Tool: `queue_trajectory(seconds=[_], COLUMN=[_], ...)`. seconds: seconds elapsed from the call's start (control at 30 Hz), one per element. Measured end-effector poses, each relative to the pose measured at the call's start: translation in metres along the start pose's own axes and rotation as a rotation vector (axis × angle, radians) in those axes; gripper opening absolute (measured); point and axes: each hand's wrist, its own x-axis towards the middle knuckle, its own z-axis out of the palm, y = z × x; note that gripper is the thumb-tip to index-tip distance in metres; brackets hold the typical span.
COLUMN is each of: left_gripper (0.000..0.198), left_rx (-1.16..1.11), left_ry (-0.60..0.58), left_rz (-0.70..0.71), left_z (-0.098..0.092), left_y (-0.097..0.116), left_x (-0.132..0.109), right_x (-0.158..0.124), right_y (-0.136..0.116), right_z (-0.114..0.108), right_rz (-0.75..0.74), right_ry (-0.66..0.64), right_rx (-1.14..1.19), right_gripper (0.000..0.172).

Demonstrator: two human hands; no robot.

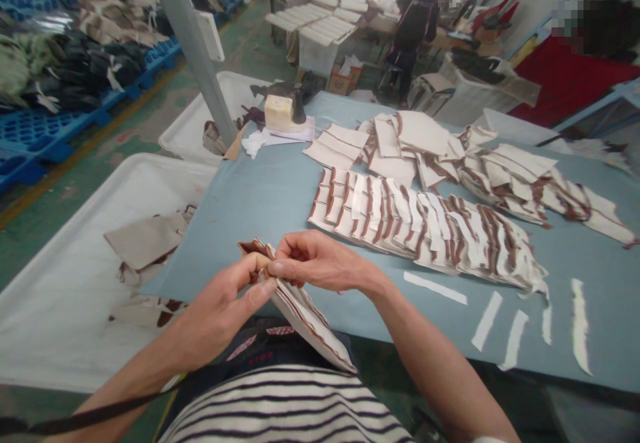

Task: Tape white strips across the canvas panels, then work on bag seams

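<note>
Close to my body, a cream fabric piece with brown edging [313,319] is held in both hands, its long end slanting down to the right. My left hand [240,294] is closed, pinching the piece near its upper end. My right hand [317,261] is closed too, thumb and fingers gripping the same spot; the exact pinch point is hidden by the fingers. Beyond the hands, a row of overlapping cream pieces with brown edges [360,213] lies on the blue table [250,196], white strips laid across many of them.
Loose white strips [435,287] lie near the table's front edge. More cream pieces [425,135] are heaped at the back. White bins [45,296] stand at the left beside a metal post [195,43]. A yellowish block [279,113] sits at the far corner. Two people are farther off.
</note>
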Motion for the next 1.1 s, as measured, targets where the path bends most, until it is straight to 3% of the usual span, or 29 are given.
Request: queue_trajectory(seconds=[0.17,0.3,0.57,0.77,0.93,1.03,1.1], left_gripper=[0.032,0.028,0.022,0.036,0.034,0.028,0.025], left_rx=[-0.192,-0.261,-0.151,-0.048,0.074,0.127,0.122], left_ry=[-0.001,0.067,0.12,0.182,0.356,0.473,0.52], left_rz=[0.008,0.02,0.041,0.038,0.055,0.043,0.036], left_z=[0.0,0.003,-0.002,-0.005,0.001,0.006,0.01], left_y=[0.001,0.005,0.009,0.026,0.037,0.036,0.034], left_x=[-0.006,-0.009,-0.018,-0.012,-0.008,-0.009,-0.009], right_x=[-0.003,-0.007,-0.012,-0.013,-0.028,-0.035,-0.036], right_y=[-0.004,-0.01,-0.022,-0.02,-0.023,-0.018,-0.011], right_z=[0.001,0.005,0.009,0.008,0.016,0.029,0.037], right_rz=[-0.091,-0.139,-0.117,-0.126,-0.129,-0.241,-0.39], right_ry=[0.021,0.084,0.039,0.03,0.232,0.466,0.686], right_rx=[0.018,-0.021,0.041,0.04,-0.183,-0.385,-0.568], right_gripper=[0.06,0.056,0.054,0.051,0.021,0.003,0.004])
